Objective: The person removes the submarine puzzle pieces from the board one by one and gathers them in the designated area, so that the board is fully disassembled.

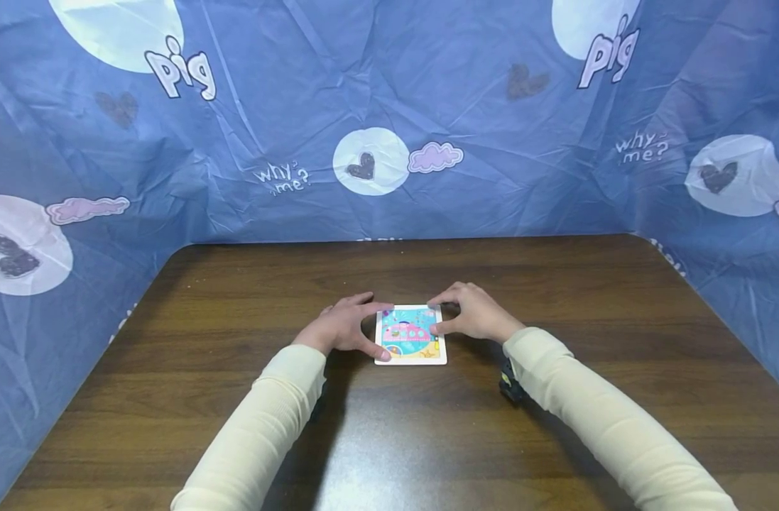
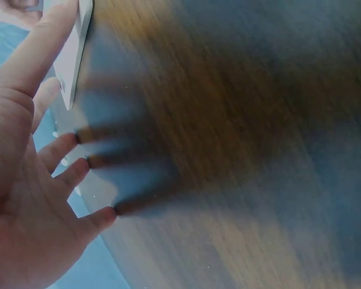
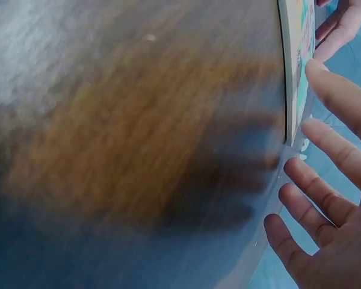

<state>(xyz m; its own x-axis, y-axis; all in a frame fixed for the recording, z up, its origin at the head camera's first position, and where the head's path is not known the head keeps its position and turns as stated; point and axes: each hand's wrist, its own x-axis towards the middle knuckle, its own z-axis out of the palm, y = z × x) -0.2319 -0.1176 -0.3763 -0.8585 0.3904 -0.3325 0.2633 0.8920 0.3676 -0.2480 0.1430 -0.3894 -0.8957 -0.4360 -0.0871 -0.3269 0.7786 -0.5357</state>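
While the picture board [image 1: 410, 335] lies flat at the centre of the wooden table [image 1: 236, 397], the left hand [image 1: 341, 327] and right hand [image 1: 472, 314] touch its side edges with spread, relaxed fingers, gripping nothing, and the board is not yet lifted

The dark wooden counter [image 3: 126, 138] is seen close up and blurred, with its grain smeared across most of the view. A thin white card [image 3: 296, 66] with a coloured picture on its face is seen edge-on at the upper right, lying on the counter. The right hand [image 3: 334, 198] is spread at the right edge, fingers straight; its topmost fingertip [image 3: 317, 71] is placed against the card. Another hand's fingers [image 3: 343, 24] are glimpsed beyond the card.
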